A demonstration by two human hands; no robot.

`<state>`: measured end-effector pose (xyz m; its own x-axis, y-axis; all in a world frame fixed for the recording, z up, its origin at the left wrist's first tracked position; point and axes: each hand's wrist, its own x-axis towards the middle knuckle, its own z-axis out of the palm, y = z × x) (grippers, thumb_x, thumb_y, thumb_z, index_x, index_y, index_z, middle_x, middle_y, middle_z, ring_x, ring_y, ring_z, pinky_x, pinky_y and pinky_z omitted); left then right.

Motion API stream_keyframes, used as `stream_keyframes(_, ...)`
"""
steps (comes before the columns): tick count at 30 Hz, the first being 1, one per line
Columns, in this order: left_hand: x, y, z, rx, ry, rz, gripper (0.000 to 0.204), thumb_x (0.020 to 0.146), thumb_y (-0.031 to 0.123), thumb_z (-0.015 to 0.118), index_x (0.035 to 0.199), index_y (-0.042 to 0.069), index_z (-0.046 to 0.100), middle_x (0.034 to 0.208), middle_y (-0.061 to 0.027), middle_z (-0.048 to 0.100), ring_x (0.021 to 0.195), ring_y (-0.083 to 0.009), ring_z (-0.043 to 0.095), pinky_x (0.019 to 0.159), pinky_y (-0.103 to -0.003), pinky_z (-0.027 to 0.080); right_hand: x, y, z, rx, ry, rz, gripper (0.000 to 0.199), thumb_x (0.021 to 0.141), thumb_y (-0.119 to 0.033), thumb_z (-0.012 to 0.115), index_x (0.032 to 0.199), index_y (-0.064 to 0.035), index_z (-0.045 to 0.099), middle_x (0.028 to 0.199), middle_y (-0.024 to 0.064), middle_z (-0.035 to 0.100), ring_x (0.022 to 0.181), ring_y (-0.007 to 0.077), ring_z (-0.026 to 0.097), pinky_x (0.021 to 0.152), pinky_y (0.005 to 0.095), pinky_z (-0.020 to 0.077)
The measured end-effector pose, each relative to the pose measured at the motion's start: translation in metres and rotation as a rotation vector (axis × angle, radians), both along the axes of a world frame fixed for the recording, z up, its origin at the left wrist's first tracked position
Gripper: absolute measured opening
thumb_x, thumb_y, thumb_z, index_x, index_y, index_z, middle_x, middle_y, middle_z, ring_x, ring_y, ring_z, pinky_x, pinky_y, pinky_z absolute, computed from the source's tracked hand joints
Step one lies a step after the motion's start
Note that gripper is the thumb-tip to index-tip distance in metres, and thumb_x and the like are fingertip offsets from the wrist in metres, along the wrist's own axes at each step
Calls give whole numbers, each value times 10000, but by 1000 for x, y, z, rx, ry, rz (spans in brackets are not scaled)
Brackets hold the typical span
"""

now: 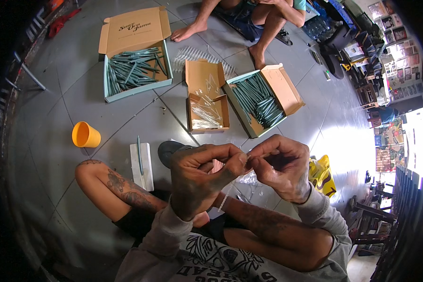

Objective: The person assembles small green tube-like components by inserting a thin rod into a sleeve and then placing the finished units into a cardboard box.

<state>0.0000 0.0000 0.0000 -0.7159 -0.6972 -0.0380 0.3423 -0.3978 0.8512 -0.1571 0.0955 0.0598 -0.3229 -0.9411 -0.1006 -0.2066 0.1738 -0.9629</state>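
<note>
Left hand [192, 176], right hand [289, 171]: pinched together at the tips; held item too small to identify. Bearings from hands: green rod [139, 155] on pale block [148, 164], 9 o'clock; orange cup [95, 135], just past 9; carton [194, 73] of clear pieces [205, 118], 11; boxed green rods [257, 96], 12 and, farther, 10.

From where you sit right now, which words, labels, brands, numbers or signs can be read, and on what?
I won't copy out wording, only where it stands.
Brown box lid, upper left: dark lettering, smaller line beneath.
Grey sweatshirt: dark letters, partly cut off.
Yellow bag: dark marks, unclear.
Wall pictures: too small to read.
</note>
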Motion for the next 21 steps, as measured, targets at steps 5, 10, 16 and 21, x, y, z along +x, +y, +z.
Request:
stream_keyframes(5,-5,6,-2,-48,-29,94,106,851,38,750,900,-55,734,777,-85,714,692,-91,649,634,-234,512,-1,0,1,-6,101,-15,60,820,5,703,864,25,668,793,81,730,786,139,720,742,275,589)
stream_keyframes(10,-3,-1,4,-575,-46,221,95,811,27,780,881,-24,743,757,-61,713,634,-72,581,587,-251,457,-3,-2,2,-82,306,14,68,786,2,727,813,11,666,764,67,721,731,114,702,707,262,580)
stream_keyframes(16,-9,5,-4,-506,-15,245,101,805,23,782,879,-29,737,750,-54,708,637,-70,573,590,-241,449,1,-4,1,-116,356,2,65,784,6,724,822,12,672,759,66,713,727,110,696,696,254,574)
stream_keyframes(21,-6,4,-4,-185,-17,75,97,874,56,721,874,-41,719,756,-42,692,663,-53,589,599,-207,458,3,-2,2,-27,101,-43,42,836,29,658,875,41,666,812,82,715,754,124,698,699,257,575)
